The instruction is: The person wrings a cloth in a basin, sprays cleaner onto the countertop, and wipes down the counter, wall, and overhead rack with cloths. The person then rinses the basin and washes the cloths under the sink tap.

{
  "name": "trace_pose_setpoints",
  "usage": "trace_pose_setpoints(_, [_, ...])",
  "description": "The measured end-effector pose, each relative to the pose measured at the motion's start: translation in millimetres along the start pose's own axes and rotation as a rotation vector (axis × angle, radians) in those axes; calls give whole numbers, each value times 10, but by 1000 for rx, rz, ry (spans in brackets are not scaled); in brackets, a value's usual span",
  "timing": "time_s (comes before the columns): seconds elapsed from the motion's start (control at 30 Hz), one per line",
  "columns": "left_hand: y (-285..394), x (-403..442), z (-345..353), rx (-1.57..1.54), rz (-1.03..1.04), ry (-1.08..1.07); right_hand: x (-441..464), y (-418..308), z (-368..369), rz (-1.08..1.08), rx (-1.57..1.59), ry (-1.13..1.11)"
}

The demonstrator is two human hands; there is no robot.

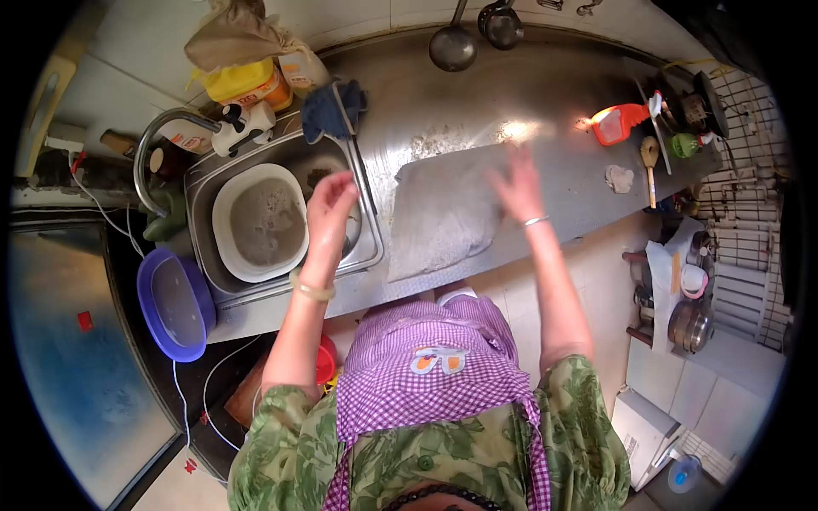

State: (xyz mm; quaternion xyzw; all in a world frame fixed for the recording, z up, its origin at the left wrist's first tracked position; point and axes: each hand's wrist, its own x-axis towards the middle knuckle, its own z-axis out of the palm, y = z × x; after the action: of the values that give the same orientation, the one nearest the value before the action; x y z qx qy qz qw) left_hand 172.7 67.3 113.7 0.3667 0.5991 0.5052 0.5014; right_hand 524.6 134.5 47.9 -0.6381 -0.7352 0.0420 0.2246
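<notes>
A greyish cloth point(443, 213) lies spread on the metal counter, right of the sink. Above its right edge is my right hand point(518, 189), blurred by motion, its fingers apart and nothing seen in them. My left hand point(331, 209) is over the right part of the sink, with its fingers curled together; whether anything small is between them cannot be made out. Beside that hand, a white basin point(220, 223) with cloudy water stands in the sink point(368, 223). A blue cloth point(328, 115) hangs at the sink's back right corner.
The curved faucet point(146, 149) rises at the sink's left. A purple basin point(203, 319) stands left of the sink. On the right of the counter point(579, 192) are a red scoop point(619, 123), a crumpled cloth point(619, 179) and a wooden-handled brush point(650, 162). Ladles point(452, 48) hang at the back.
</notes>
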Motion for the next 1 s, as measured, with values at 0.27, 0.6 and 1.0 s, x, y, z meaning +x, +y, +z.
trace_pose_setpoints(0.27, [-425,455,76,468,154,239,-28,-368,1148,-101,25,-244])
trace_pose_setpoints(0.6, [-295,1712,520,873,319,495,2495,2192,1304,174,-217,104])
trace_pose_setpoints(1.0, [-653,2108,261,514,261,781,2710,-28,1547,2,-1,-271])
